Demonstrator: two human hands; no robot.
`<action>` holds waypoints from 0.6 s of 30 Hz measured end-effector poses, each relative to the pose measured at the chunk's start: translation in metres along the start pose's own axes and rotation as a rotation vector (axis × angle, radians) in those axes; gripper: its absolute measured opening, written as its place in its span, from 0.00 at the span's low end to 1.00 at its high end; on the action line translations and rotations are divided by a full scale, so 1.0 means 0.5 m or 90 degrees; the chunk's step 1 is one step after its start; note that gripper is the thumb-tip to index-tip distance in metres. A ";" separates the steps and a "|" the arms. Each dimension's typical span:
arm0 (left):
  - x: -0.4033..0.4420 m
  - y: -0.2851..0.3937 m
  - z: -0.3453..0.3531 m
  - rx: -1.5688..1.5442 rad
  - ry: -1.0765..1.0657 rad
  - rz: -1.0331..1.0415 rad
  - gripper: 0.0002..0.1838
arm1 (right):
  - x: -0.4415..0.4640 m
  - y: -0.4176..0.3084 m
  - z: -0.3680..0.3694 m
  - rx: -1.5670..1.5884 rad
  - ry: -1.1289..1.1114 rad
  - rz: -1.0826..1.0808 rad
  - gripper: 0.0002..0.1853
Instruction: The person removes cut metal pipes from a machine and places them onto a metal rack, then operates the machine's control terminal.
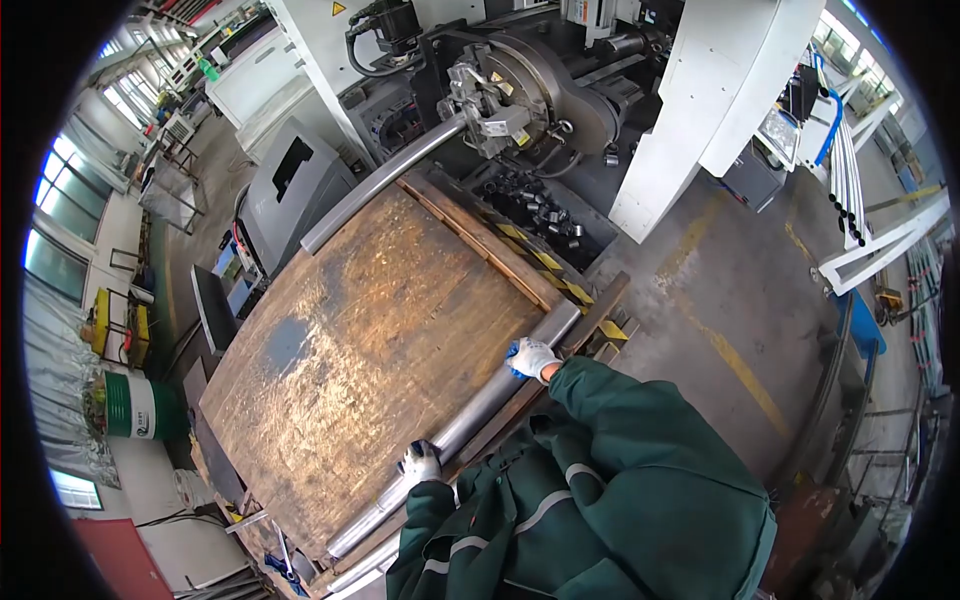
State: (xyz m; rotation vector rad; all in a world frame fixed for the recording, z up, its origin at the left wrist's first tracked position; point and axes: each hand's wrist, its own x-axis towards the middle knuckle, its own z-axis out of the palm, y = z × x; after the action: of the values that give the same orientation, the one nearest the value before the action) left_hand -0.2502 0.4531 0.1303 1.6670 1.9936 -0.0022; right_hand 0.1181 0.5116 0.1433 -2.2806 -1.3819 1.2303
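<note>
A long metal tube [478,412] lies along the near edge of a worn wooden table [400,300]. Gloved in white and blue, my right hand [532,359] is closed around the tube near its upper right end. My left hand [420,463], in a white and dark glove, grips the same tube lower down. Beyond the table's far side, another metal tube [385,182] extends from the clamp of a machine chuck [485,105]. The fingertips of both hands are partly hidden.
Short cut metal rings [530,212] fill a bin below the chuck. A white machine panel [705,100] stands at the upper right. Another tube [365,568] lies near my body. A green drum [140,406] stands at the left, and a grey cabinet [290,190] beside the machine.
</note>
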 end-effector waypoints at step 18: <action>0.023 -0.051 0.059 0.047 0.111 0.010 0.23 | 0.006 0.017 0.015 0.195 -0.035 0.013 0.10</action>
State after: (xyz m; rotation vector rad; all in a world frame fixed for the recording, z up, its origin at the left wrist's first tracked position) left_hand -0.2632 0.4479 0.0920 1.7833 2.1309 0.0782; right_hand 0.1187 0.5075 0.1324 -2.0698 -1.0993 1.4109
